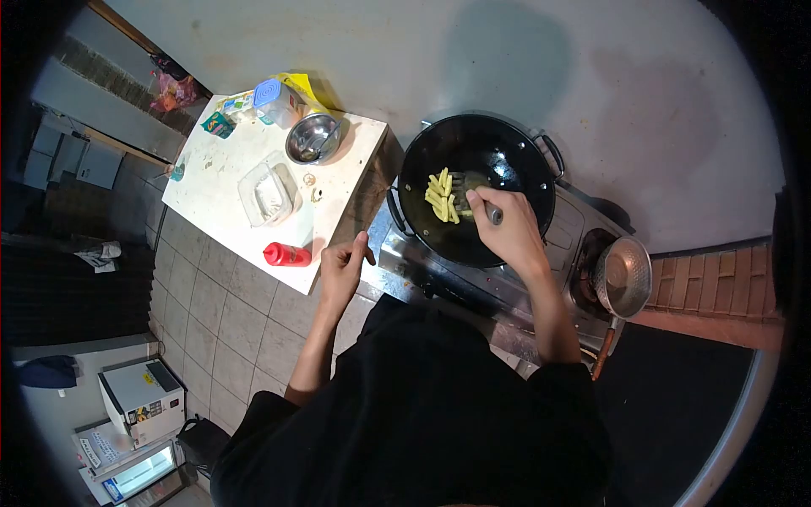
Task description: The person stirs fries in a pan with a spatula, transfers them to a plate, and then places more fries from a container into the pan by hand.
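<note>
My right hand [507, 228] is closed around the handle of a spatula [459, 184] over a black wok [507, 139]. The spatula's head appears slotted and touches a small pile of pale yellow fries [439, 198] on the wok's left side. Part of the handle is hidden by my fingers. My left hand [342, 264] hovers near the table's front corner with its fingers curled and thumb pointing up; nothing shows in it. Close by it, a red squeeze bottle [287, 254] lies on the white table [228, 177].
Under the wok is a gas stove [562, 232]. A hammered metal saucepan [623, 275] sits on its right burner, handle toward me. The table also bears a clear plastic container [267, 193], a steel bowl [312, 139] and a blue-lidded tub [277, 103]. A wall [380, 51] rises behind.
</note>
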A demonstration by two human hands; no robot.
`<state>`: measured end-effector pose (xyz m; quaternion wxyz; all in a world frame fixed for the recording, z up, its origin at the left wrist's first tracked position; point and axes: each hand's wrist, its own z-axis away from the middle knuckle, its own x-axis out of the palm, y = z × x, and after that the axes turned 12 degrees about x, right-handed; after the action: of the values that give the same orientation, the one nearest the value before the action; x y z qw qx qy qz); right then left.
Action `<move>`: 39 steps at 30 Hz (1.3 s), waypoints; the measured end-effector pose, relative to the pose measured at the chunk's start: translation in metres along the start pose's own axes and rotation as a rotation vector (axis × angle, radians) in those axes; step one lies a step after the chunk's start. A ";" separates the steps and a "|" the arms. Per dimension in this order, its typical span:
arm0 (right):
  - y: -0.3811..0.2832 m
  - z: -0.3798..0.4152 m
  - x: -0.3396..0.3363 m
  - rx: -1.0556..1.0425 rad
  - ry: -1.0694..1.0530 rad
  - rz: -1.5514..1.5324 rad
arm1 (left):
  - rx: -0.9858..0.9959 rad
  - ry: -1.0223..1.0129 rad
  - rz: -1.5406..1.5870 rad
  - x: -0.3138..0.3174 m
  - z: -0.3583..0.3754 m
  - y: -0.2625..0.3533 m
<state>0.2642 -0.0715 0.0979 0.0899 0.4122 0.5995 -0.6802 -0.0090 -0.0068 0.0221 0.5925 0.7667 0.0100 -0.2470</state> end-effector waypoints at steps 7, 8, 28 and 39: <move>-0.014 0.014 -0.015 -0.085 -0.013 0.103 | 0.041 0.004 -0.012 0.004 0.008 -0.005; -0.016 0.014 -0.019 -0.099 0.007 0.101 | 0.038 0.004 -0.013 0.004 0.008 -0.006; 0.108 -0.092 -0.042 0.332 -0.415 -0.138 | 0.000 0.009 0.001 -0.003 0.017 -0.006; 0.010 -0.022 -0.009 0.129 -0.133 -0.004 | -0.013 -0.021 -0.026 -0.002 0.014 -0.004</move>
<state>0.2862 -0.0580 0.0976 0.1016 0.3699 0.5479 -0.7434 -0.0178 -0.0180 0.0168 0.5943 0.7600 0.0152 -0.2626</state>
